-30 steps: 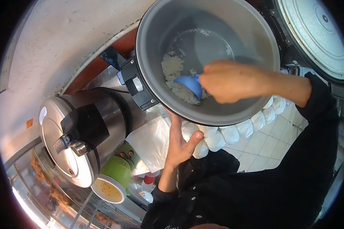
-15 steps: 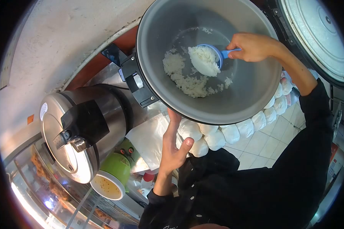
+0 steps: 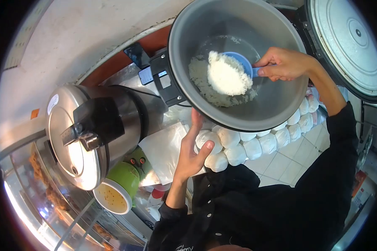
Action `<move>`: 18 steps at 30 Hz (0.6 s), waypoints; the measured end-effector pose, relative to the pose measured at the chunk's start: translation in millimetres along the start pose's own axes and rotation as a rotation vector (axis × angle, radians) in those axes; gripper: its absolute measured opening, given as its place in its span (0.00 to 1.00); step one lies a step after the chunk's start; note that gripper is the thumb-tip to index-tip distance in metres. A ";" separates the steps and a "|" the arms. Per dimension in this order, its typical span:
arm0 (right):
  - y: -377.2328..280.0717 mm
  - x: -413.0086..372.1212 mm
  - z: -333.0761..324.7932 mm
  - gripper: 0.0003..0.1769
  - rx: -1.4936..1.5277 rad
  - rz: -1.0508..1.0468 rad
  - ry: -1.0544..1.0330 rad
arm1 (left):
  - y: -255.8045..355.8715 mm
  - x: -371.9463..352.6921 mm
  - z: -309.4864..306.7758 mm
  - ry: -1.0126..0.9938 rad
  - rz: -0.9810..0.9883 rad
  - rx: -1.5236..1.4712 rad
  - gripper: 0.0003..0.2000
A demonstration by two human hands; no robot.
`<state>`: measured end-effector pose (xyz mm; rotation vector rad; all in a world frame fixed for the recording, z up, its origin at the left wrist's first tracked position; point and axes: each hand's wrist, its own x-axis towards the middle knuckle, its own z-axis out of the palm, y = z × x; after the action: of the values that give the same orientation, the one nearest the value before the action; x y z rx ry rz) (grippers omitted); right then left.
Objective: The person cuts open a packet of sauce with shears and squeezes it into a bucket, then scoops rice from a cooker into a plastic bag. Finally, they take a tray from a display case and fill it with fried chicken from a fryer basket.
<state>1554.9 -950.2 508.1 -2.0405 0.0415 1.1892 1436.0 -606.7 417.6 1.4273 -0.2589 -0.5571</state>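
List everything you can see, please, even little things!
pot: 1, grey, top middle
scoop: 1, blue, over pot
rice: 1 heap, white, on scoop, more in pot
lid: 1, silvery, top right
cooker: 1, silver-black, left
tub: 1, green-white, below cooker
scissors: 1, red-black, beside tub
phone: at least 1, pale-screened, left of pot
bundles: many, white, below pot
plastic sheets: some, whitish, lower middle
left hand: 1, bare, open below pot
right hand: 1, bare, holding scoop
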 end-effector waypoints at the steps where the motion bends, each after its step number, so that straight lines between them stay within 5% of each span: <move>1: -6.4 -7.5 2.2 0.25 0.037 0.013 0.033 | -1.2 -1.4 -1.2 0.014 0.008 0.001 0.45; 9: -80.5 -63.1 60.5 0.17 0.162 -0.204 0.300 | -9.3 -53.7 -16.6 0.157 -0.023 0.062 0.25; 12: -111.1 -58.2 109.7 0.23 0.250 -0.228 0.443 | -17.0 -101.5 -20.0 0.312 0.034 0.001 0.21; 14: -152.9 -43.7 145.9 0.25 0.259 -0.302 0.246 | -24.2 -139.0 -25.8 0.386 0.067 -0.059 0.21; 18: -237.3 -18.3 258.9 0.29 0.224 -0.435 0.223 | -32.1 -221.7 -38.5 0.505 0.027 -0.095 0.21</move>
<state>1445.1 -626.4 590.6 -1.8512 -0.1477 0.6559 1260.6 -462.1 415.6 1.4205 0.1489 -0.1705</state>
